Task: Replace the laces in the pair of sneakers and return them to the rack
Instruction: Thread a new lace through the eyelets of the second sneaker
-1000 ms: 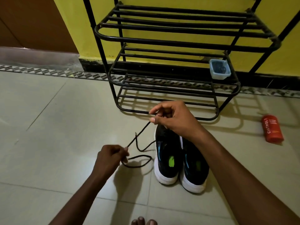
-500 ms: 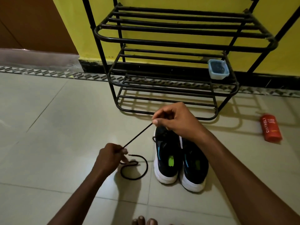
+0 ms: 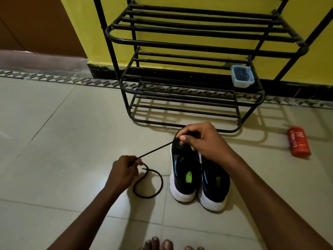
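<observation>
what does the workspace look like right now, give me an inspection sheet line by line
surface: pale tiled floor, shadows under the arms
job's things: sneakers side by side on the floor before the black metal rack, heels toward the camera; black lace taut between the hands, its free end looped on the floor
clutter: red bottle lying on the floor right of the rack; small blue-rimmed container at the right end of the rack's middle shelf
grippers: left hand pinches the lace; right hand pinches it over the left sneaker's toe end
cables: nothing seen
surroundings: yellow wall, brown door, bare toes at the bottom edge
</observation>
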